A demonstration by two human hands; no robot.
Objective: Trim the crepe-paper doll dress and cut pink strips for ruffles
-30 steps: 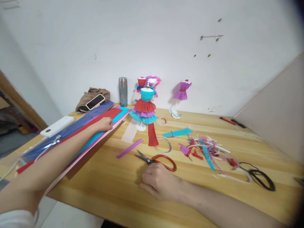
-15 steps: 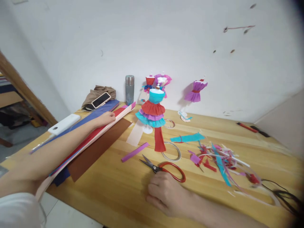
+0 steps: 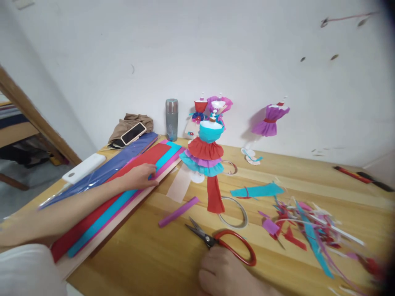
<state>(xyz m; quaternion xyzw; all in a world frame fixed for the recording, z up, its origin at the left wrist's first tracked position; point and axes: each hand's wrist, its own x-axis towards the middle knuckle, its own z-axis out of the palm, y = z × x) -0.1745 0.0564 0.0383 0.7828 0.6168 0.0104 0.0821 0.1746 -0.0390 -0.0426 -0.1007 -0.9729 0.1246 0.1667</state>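
A stack of coloured paper sheets, with red paper (image 3: 154,154) on top and blue, purple and pale pink edges beside it, lies slanting across the table's left side. My left hand (image 3: 140,176) rests on these sheets, fingers apart and bent over the blue and purple strips. At the front, my right hand (image 3: 224,269) is closed round one handle loop of the red-handled scissors (image 3: 210,240), whose blades lie slightly apart, pointing left. Beyond them stands a small mannequin in a tiered dress (image 3: 205,148) of blue, red and purple. A purple paper strip (image 3: 179,211) lies near the blades.
Rolls of tape (image 3: 245,213), a red paper strip (image 3: 215,195) and a heap of paper scraps (image 3: 308,226) lie around the middle and right. At the back are a flask (image 3: 172,121), a phone (image 3: 133,133) and a purple-dressed mannequin (image 3: 270,119). A white power bank (image 3: 84,167) sits left.
The sheets now lie over the brown paper, with blue and purple bands showing beside the red. My left hand has opened its fingers. The view has shifted; my right hand stays at the scissors.
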